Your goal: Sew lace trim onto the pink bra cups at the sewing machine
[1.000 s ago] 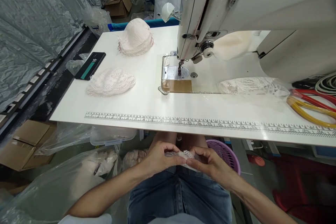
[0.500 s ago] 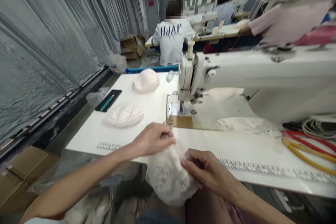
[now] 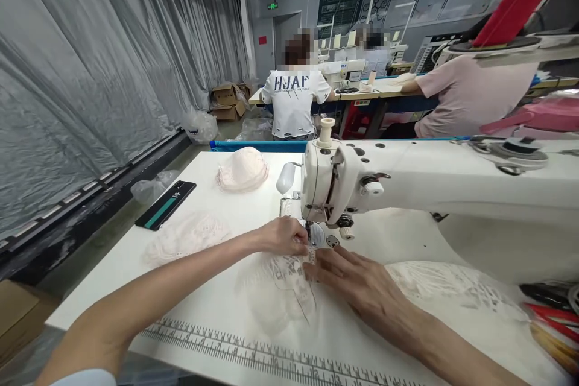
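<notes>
A cream lace bra cup [image 3: 283,292] lies on the white table in front of the sewing machine [image 3: 335,187], its upper edge near the needle. My left hand [image 3: 283,236] is closed, pinching that edge just left of the presser foot. Against the lace from the right, my right hand [image 3: 357,280] has its fingers close together, gripping the edge beside the needle plate. A dark loose thread runs down over the lace. My fingers hide the pinched edge.
Stacked pale pink bra cups [image 3: 244,169] and another lace piece [image 3: 187,238] lie left, beside a black-and-green phone-like object [image 3: 166,205]. More white lace [image 3: 452,283] spreads right. A printed ruler [image 3: 271,359] runs along the front edge. Co-workers [image 3: 294,102] sit ahead.
Both hands have brought the lace cup up from above my lap onto the table, to the needle. My view has tilted up and come closer to the machine.
</notes>
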`<state>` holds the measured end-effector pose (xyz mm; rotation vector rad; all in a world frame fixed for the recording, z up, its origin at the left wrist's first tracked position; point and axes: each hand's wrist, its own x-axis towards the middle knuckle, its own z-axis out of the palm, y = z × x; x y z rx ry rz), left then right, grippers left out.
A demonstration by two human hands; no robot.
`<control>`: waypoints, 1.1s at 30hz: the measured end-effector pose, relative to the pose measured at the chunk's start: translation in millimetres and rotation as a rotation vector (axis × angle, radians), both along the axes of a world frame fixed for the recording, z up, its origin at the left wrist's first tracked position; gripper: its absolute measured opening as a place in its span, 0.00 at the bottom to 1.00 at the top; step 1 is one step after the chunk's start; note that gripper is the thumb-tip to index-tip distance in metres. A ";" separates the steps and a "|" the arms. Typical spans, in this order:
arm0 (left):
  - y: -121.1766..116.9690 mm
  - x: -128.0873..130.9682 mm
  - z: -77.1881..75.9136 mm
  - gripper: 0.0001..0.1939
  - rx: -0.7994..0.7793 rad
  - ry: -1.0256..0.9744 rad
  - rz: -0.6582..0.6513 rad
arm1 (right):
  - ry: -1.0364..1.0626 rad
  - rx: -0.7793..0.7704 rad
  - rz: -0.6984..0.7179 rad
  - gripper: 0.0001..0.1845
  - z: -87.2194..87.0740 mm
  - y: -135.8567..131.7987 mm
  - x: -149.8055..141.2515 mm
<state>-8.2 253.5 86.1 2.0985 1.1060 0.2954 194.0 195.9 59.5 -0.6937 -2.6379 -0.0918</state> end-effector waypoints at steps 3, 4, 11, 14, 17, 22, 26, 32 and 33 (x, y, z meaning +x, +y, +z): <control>2.8 1.8 0.3 0.04 -0.002 0.033 -0.001 | -0.015 0.055 0.040 0.16 -6.8 7.2 -2.0; 3.6 2.2 -0.1 0.04 0.002 0.052 -0.007 | -0.012 0.062 0.044 0.16 -8.9 7.8 -1.7; 8.2 1.7 -4.6 0.06 0.092 0.228 -0.049 | 0.034 0.126 0.084 0.16 -13.2 5.9 2.0; 9.7 0.5 -9.1 0.08 0.136 0.267 -0.027 | 0.009 0.115 0.097 0.18 -11.8 5.7 1.9; 11.4 0.1 -13.9 0.12 0.188 0.312 0.007 | -0.016 0.110 0.104 0.19 -11.7 5.0 2.4; 14.4 -1.3 -16.8 0.13 0.329 0.384 0.077 | -0.038 0.151 0.053 0.19 -16.0 2.7 3.1; 1.6 -5.1 -17.8 0.11 0.592 0.392 0.113 | -0.020 0.165 0.001 0.18 -18.7 0.8 1.2; -43.8 -1.4 -26.3 0.04 0.709 0.288 0.009 | 0.024 0.153 -0.052 0.18 -20.3 -3.4 -3.0; -47.4 -0.8 -27.3 0.04 0.694 0.309 -0.006 | 0.028 0.151 -0.049 0.19 -20.3 -4.0 -3.3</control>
